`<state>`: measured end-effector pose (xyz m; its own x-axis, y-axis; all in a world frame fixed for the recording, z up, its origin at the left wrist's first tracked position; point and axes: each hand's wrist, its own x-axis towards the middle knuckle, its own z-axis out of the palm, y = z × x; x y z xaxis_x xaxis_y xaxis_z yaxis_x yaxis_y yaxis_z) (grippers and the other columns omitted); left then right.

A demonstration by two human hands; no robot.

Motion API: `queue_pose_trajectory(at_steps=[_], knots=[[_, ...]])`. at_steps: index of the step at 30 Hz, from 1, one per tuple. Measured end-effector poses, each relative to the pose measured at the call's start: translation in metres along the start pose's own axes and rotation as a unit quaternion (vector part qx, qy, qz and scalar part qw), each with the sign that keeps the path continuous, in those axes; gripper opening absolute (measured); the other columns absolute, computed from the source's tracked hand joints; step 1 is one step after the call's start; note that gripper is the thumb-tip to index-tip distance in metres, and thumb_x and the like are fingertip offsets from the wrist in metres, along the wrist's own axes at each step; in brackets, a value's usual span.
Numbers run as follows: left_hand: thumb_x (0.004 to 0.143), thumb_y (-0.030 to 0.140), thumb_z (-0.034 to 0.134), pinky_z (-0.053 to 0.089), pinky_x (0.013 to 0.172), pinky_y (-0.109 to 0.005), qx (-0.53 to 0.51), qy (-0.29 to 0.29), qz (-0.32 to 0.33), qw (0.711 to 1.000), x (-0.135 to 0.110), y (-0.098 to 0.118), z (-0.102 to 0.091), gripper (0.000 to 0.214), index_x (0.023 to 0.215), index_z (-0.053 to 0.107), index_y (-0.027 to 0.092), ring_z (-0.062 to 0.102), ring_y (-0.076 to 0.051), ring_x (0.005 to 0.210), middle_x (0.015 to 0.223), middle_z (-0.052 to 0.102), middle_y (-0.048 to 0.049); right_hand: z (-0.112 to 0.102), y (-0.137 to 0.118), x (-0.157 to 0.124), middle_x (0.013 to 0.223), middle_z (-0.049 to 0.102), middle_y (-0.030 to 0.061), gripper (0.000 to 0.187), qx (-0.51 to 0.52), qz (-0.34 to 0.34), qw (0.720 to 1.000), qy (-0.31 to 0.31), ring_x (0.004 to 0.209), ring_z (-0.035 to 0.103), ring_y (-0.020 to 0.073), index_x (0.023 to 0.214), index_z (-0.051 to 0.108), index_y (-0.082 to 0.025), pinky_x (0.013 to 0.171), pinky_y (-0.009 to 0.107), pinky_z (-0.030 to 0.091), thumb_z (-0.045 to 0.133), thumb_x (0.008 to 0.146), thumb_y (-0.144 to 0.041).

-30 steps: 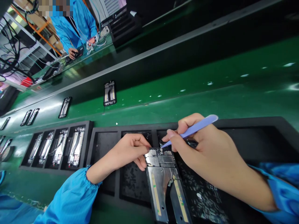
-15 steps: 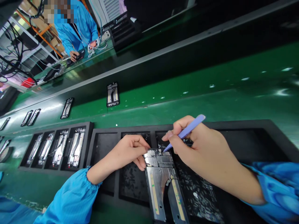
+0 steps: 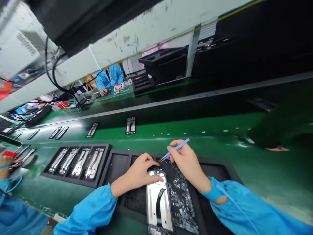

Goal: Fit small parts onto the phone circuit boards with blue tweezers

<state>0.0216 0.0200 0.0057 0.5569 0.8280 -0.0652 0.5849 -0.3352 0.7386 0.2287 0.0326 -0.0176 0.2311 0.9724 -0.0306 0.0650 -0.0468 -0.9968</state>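
An opened phone [image 3: 153,195], its silver frame and black ribbon cable facing up, lies over a black foam tray [image 3: 114,195]. My left hand [image 3: 137,174] is on its upper end, thumb across the circuit board area and forefinger curved round the top edge. In my right hand [image 3: 187,163] are lavender tweezers [image 3: 182,144], pinched between thumb and fingers. Their tips point left, just past the phone's top edge and apart from it. Whether they carry anything is too small to tell. Many tiny loose parts [image 3: 183,195] fill the tray compartment right of the phone.
To the left, another foam tray [image 3: 107,156] bears several opened phones in slots. Beyond, more phones, one of them [image 3: 130,125] straight ahead, lie along the green line surface. A co-worker's hand [image 3: 5,161] is at far left; another person [image 3: 110,78] sits across. A shelf beam [image 3: 127,39] crosses overhead.
The tweezers have come up off the phone's top end and now point beyond it. My left thumb has moved from the edge onto the board. The view has tilted and pulled back.
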Motion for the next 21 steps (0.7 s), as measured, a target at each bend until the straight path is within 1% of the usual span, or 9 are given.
queue_pose_trajectory(at_steps=[3, 7, 10, 13, 15, 17, 18, 19, 21], knots=[[0.087, 0.043, 0.079, 0.047, 0.103, -0.043, 0.032, 0.0, 0.018, 0.999, 0.006, -0.006, 0.008, 0.027, 0.093, 0.073, 0.018, 0.06, -0.023, 0.107, 0.107, 0.063, -0.0063, 0.001, 0.007, 0.001, 0.051, 0.055, -0.0075, 0.028, 0.023, 0.0, 1.0, -0.006, 0.048, 0.055, 0.0156, 0.099, 0.057, -0.02, 0.052, 0.028, 0.042, 0.068, 0.087, -0.043], [0.098, 0.041, 0.067, 0.052, 0.097, -0.045, 0.055, 0.008, 0.007, 0.998, 0.012, -0.008, 0.014, 0.026, 0.102, 0.067, 0.015, 0.064, -0.022, 0.105, 0.11, 0.067, -0.0062, 0.002, 0.02, 0.005, 0.067, 0.058, -0.006, 0.023, 0.056, 0.0, 0.998, -0.016, 0.055, 0.057, 0.0111, 0.102, 0.061, -0.016, 0.056, 0.026, 0.05, 0.066, 0.097, -0.038], [0.098, 0.041, 0.067, 0.054, 0.094, -0.044, 0.054, 0.024, -0.021, 0.998, 0.009, 0.002, 0.012, 0.027, 0.104, 0.067, 0.015, 0.066, -0.021, 0.102, 0.109, 0.068, -0.006, 0.002, 0.026, 0.009, 0.081, 0.062, -0.0021, 0.024, 0.083, -0.002, 0.996, -0.029, 0.061, 0.058, 0.0099, 0.105, 0.063, -0.014, 0.058, 0.025, 0.053, 0.065, 0.1, -0.037], [0.101, 0.039, 0.059, 0.052, 0.1, -0.044, 0.047, 0.082, -0.082, 0.992, -0.011, 0.025, 0.018, 0.026, 0.104, 0.07, 0.016, 0.066, -0.022, 0.107, 0.107, 0.069, -0.0072, 0.001, 0.029, 0.01, 0.086, 0.064, -0.0006, 0.024, 0.114, -0.001, 0.993, -0.03, 0.064, 0.06, 0.0103, 0.108, 0.064, -0.014, 0.059, 0.025, 0.054, 0.065, 0.1, -0.037], [0.098, 0.038, 0.058, 0.044, 0.112, -0.047, 0.051, 0.145, -0.142, 0.978, -0.032, 0.042, 0.036, 0.036, 0.124, 0.067, 0.016, 0.058, -0.029, 0.125, 0.126, 0.064, -0.0132, -0.001, 0.029, 0.011, 0.084, 0.063, -0.0013, 0.024, 0.14, 0.0, 0.99, -0.022, 0.063, 0.059, 0.0103, 0.107, 0.063, -0.014, 0.06, 0.026, 0.054, 0.065, 0.1, -0.037], [0.079, 0.036, 0.075, 0.032, 0.12, -0.056, 0.062, 0.185, -0.209, 0.958, -0.052, 0.057, 0.065, 0.079, 0.15, 0.048, 0.015, 0.039, -0.042, 0.144, 0.154, 0.043, -0.0214, -0.001, 0.029, 0.011, 0.079, 0.061, -0.003, 0.023, 0.167, 0.002, 0.986, -0.013, 0.061, 0.059, 0.0102, 0.105, 0.063, -0.015, 0.059, 0.026, 0.053, 0.066, 0.099, -0.036], [0.069, 0.031, 0.081, 0.03, 0.121, -0.058, 0.065, 0.187, -0.244, 0.949, -0.06, 0.061, 0.081, 0.095, 0.155, 0.042, 0.015, 0.031, -0.047, 0.149, 0.16, 0.033, -0.0236, -0.001, 0.029, 0.011, 0.075, 0.06, -0.004, 0.023, 0.179, 0.003, 0.984, -0.009, 0.06, 0.058, 0.0101, 0.104, 0.063, -0.015, 0.058, 0.025, 0.053, 0.067, 0.098, -0.036], [0.066, 0.025, 0.08, 0.031, 0.121, -0.055, 0.065, 0.178, -0.285, 0.94, -0.066, 0.064, 0.096, 0.1, 0.157, 0.04, 0.016, 0.028, -0.047, 0.151, 0.164, 0.027, -0.0229, -0.002, 0.028, 0.012, 0.072, 0.058, -0.005, 0.023, 0.19, 0.004, 0.982, -0.006, 0.058, 0.058, 0.0101, 0.103, 0.062, -0.015, 0.057, 0.025, 0.052, 0.068, 0.097, -0.036], [0.069, 0.013, 0.07, 0.034, 0.121, -0.048, 0.068, 0.191, -0.321, 0.925, -0.072, 0.068, 0.118, 0.095, 0.158, 0.038, 0.018, 0.028, -0.043, 0.153, 0.166, 0.024, -0.021, -0.003, 0.026, 0.013, 0.067, 0.056, -0.0067, 0.025, 0.211, 0.004, 0.977, 0.008, 0.056, 0.058, 0.0107, 0.102, 0.061, -0.016, 0.056, 0.026, 0.052, 0.071, 0.094, -0.038]])
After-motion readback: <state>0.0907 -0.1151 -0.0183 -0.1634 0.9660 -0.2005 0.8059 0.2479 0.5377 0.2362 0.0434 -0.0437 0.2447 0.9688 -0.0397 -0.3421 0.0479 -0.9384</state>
